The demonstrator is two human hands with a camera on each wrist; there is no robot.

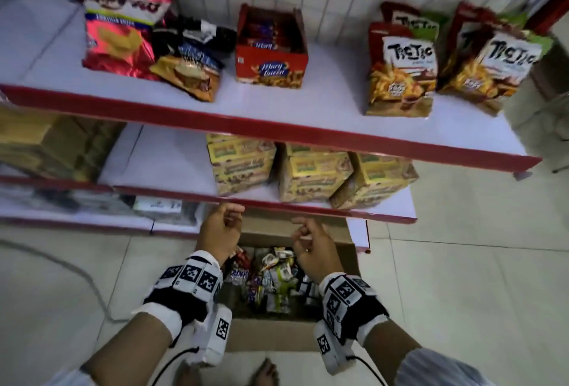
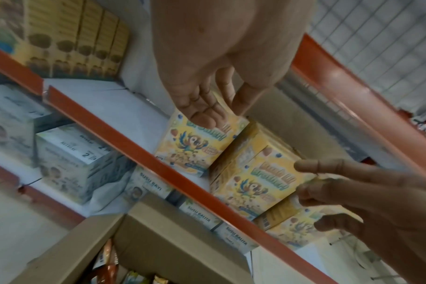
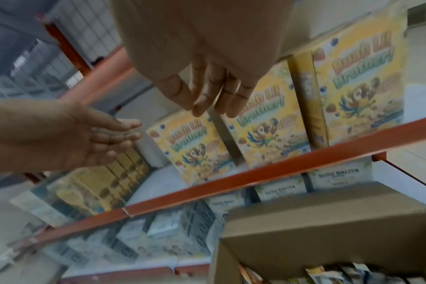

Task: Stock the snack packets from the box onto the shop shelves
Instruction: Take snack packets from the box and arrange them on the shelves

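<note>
An open cardboard box (image 1: 271,335) stands on the floor in front of the shelves, with several mixed snack packets (image 1: 272,276) inside. My left hand (image 1: 229,218) hovers over the box's far left corner, near the lower shelf's red edge (image 1: 277,205). My right hand (image 1: 303,230) hovers over the far right part. Both hold nothing. In the left wrist view the left hand (image 2: 207,111) has relaxed fingers, and the right hand (image 2: 328,192) is beside it. The right wrist view shows the right hand (image 3: 212,101) empty above the box (image 3: 316,221).
The upper shelf (image 1: 323,102) carries Tic Tac bags (image 1: 403,74), a red Mary Queen carton (image 1: 272,59) and chip bags (image 1: 123,44), with bare room between them. Yellow cereal boxes (image 1: 311,176) fill the middle shelf. My bare feet (image 1: 264,370) are near the box.
</note>
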